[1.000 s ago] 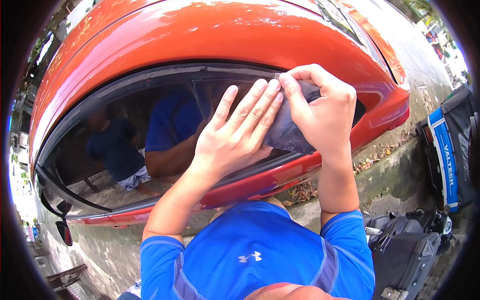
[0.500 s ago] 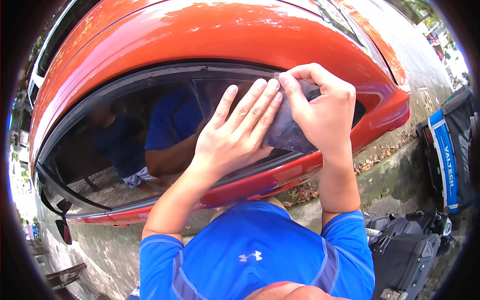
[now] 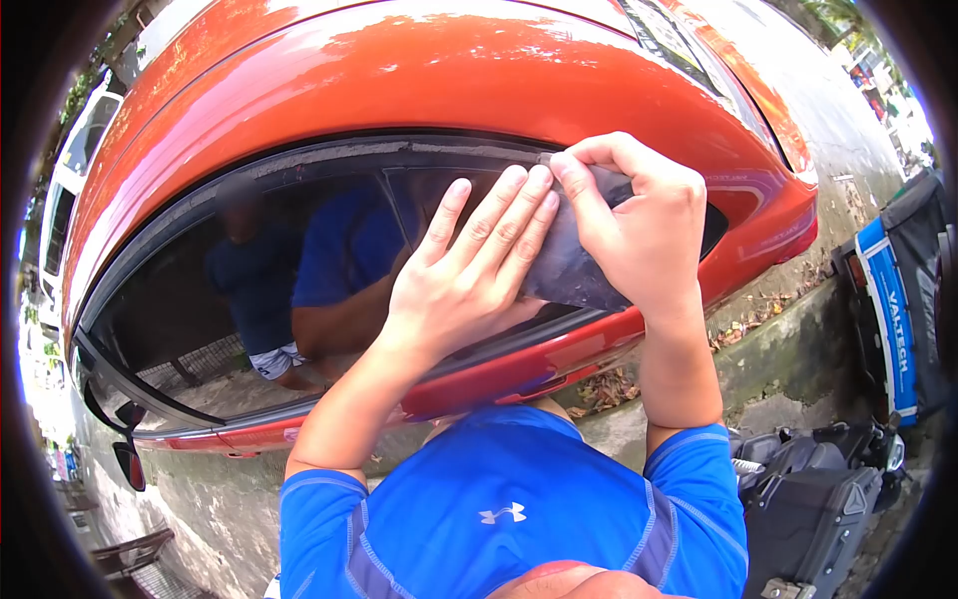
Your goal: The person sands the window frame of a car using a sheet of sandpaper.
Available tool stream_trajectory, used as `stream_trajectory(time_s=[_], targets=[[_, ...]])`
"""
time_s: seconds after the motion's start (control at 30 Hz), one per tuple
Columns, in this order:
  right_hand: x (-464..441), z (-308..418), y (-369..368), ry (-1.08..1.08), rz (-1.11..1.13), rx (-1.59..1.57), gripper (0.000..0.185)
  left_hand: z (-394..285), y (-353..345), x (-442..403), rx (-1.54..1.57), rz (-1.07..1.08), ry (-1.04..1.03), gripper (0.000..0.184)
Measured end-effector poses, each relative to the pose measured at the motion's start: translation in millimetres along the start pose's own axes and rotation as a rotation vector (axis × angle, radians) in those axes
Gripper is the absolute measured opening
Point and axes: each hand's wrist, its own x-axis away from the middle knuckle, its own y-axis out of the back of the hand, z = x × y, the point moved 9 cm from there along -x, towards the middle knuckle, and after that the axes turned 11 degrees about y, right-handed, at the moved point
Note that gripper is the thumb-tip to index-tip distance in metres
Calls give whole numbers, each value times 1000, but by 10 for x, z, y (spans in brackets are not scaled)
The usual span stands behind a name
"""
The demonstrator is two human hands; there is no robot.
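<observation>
the bare left hand [image 3: 469, 265] is lying flat with straight, slightly parted fingers alongside a thin, dark, glossy sheet [image 3: 567, 265]; the bare right hand [image 3: 649, 230] is curling, thumb and forefinger pinching the sheet's upper corner. the sheet is hanging between both hands, below those pinching fingers, over a dark, reflective side window [image 3: 329, 250]. a shiny orange-red car body [image 3: 419, 85] is curving beyond all the fingertips.
</observation>
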Motion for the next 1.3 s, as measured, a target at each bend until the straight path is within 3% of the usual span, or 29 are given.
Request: stream_trajectory(time_s=[0.57,0.6,0.73,0.83,1.3], targets=[[-34,-2,17,13,32,-2,10,3,-3,15,-45,-7,-1,94],[-32,8,16,7,39,4,9,9,-26,38,10,-23,20,107],[-50,47,-21,49,30,14,9,24,-45,39,10,-9,32,107],[-47,15,19,30,36,-5,9,14,-8,18,-23,4,12,95],[-94,72,-19,132,35,7,10,18,-16,17,-15,-21,29,91]])
